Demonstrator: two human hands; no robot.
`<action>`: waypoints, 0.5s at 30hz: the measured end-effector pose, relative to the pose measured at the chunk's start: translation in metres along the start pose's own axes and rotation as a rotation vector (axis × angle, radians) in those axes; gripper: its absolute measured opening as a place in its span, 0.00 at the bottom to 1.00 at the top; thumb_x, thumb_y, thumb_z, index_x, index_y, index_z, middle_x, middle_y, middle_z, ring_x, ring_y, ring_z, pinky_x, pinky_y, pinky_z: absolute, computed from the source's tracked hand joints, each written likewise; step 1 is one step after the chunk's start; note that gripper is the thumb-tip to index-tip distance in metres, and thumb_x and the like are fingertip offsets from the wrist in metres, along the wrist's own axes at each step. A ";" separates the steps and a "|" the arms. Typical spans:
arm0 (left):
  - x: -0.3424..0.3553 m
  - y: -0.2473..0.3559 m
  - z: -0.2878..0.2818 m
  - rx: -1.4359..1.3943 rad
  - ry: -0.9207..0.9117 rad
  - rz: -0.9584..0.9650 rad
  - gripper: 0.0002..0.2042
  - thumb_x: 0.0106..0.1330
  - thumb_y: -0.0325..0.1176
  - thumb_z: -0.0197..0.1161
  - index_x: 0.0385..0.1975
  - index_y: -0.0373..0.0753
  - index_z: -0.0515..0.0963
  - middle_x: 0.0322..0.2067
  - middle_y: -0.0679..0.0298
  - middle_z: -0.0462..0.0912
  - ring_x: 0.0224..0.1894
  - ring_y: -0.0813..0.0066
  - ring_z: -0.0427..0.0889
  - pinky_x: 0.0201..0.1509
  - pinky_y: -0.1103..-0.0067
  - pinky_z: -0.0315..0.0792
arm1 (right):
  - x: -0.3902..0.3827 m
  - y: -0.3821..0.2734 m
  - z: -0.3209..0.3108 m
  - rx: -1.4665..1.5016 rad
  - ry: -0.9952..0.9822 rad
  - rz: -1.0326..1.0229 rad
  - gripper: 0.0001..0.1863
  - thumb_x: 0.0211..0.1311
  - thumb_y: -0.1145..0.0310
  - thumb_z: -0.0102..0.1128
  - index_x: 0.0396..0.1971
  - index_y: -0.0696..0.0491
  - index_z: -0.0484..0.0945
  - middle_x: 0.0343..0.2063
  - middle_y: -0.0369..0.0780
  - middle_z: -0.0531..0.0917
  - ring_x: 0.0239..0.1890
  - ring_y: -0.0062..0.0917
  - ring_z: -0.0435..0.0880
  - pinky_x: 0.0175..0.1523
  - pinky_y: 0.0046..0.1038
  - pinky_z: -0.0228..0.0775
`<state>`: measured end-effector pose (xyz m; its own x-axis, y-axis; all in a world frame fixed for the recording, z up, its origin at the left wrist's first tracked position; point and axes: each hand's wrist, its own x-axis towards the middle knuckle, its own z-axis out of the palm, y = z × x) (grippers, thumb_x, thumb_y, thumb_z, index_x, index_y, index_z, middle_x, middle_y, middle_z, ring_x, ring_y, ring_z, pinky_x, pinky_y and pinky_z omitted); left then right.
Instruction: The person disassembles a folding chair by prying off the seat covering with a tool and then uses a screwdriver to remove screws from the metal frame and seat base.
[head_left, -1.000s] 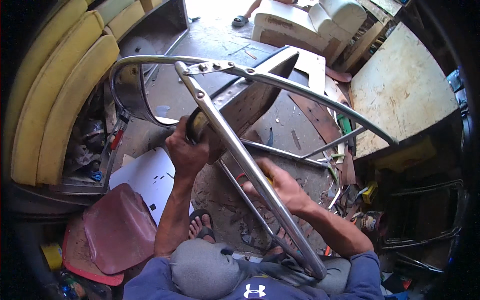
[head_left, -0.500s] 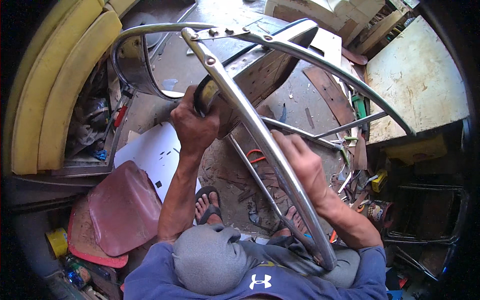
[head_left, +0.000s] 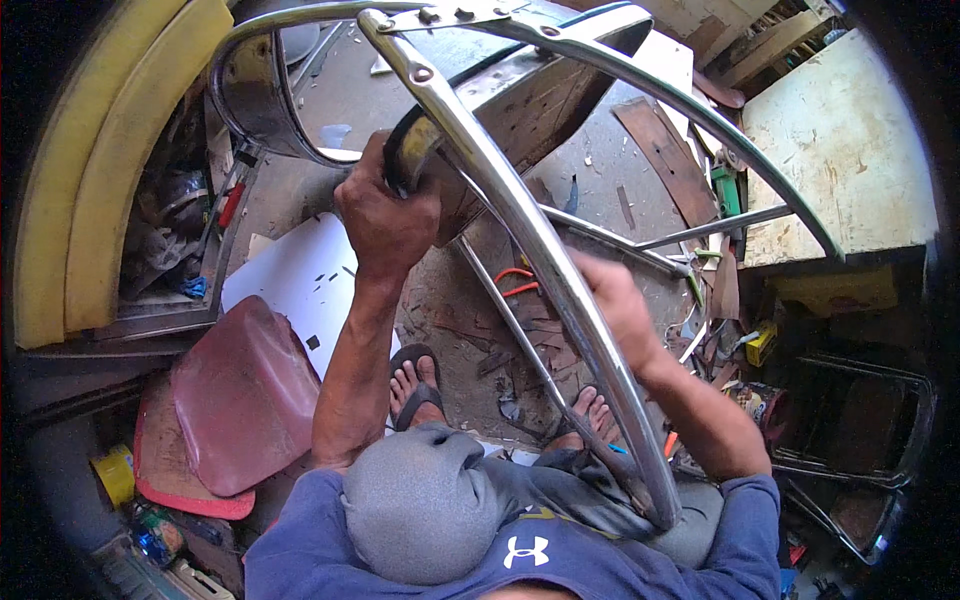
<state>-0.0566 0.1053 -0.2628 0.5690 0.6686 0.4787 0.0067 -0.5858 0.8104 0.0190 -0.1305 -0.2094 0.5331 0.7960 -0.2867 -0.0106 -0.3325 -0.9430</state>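
A chair frame of bent chrome tubes (head_left: 530, 235) leans across my lap, with riveted joints at its far end. Fixed within it is a worn board-like panel (head_left: 545, 135) with a dark edge. My left hand (head_left: 388, 215) is wrapped round the panel's near left corner, thumb and fingers closed on it. Just right of the thick front tube is my right hand (head_left: 615, 305), smeared by motion. Its fingers are partly hidden behind that tube, and whether they hold anything does not show.
Yellow cushions (head_left: 120, 150) stand at left, above a dark red seat shell (head_left: 240, 400). A white sheet (head_left: 290, 285) lies on the floor near an orange-handled tool (head_left: 515, 280). At right are a pale board (head_left: 840, 150), wood scraps and a black metal frame (head_left: 850, 420).
The chair's far end sits higher in the picture, and the surroundings have shifted slightly. My right hand has moved a little and is blurred; my left keeps its grip.
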 end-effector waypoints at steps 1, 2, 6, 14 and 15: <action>0.001 -0.003 0.003 -0.023 0.004 0.012 0.12 0.53 0.23 0.65 0.38 0.35 0.79 0.28 0.57 0.87 0.34 0.70 0.89 0.40 0.73 0.79 | 0.003 -0.006 -0.005 0.554 -0.177 0.303 0.17 0.66 0.64 0.62 0.47 0.61 0.77 0.28 0.38 0.80 0.22 0.17 0.79 0.31 0.25 0.77; 0.001 -0.005 0.004 -0.031 0.004 0.014 0.12 0.53 0.23 0.65 0.38 0.35 0.79 0.28 0.57 0.86 0.33 0.70 0.89 0.40 0.73 0.79 | 0.002 -0.002 -0.004 0.359 -0.090 0.135 0.17 0.66 0.65 0.63 0.47 0.61 0.77 0.29 0.39 0.81 0.25 0.21 0.81 0.33 0.27 0.78; -0.002 -0.011 0.006 -0.037 0.011 0.001 0.11 0.53 0.23 0.65 0.37 0.35 0.79 0.28 0.58 0.86 0.33 0.71 0.88 0.40 0.74 0.79 | -0.006 -0.001 0.004 -0.563 0.237 -0.414 0.20 0.62 0.68 0.66 0.50 0.61 0.74 0.36 0.48 0.83 0.39 0.43 0.86 0.42 0.38 0.79; -0.004 -0.010 0.003 0.001 0.037 0.008 0.13 0.53 0.24 0.66 0.41 0.36 0.81 0.31 0.59 0.88 0.36 0.74 0.88 0.43 0.75 0.78 | -0.004 0.009 0.000 0.178 -0.078 0.064 0.23 0.69 0.58 0.57 0.54 0.61 0.75 0.31 0.37 0.83 0.22 0.24 0.79 0.28 0.28 0.74; -0.004 -0.007 0.006 0.007 0.040 0.015 0.14 0.53 0.24 0.66 0.41 0.36 0.81 0.31 0.58 0.88 0.37 0.74 0.88 0.43 0.75 0.78 | -0.004 0.007 -0.002 0.171 -0.086 0.041 0.23 0.69 0.57 0.57 0.54 0.61 0.75 0.31 0.39 0.83 0.23 0.25 0.80 0.28 0.30 0.73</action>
<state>-0.0538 0.1038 -0.2726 0.5357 0.6773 0.5042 0.0042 -0.5992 0.8006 0.0183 -0.1376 -0.2149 0.4554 0.8260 -0.3323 -0.1781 -0.2812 -0.9430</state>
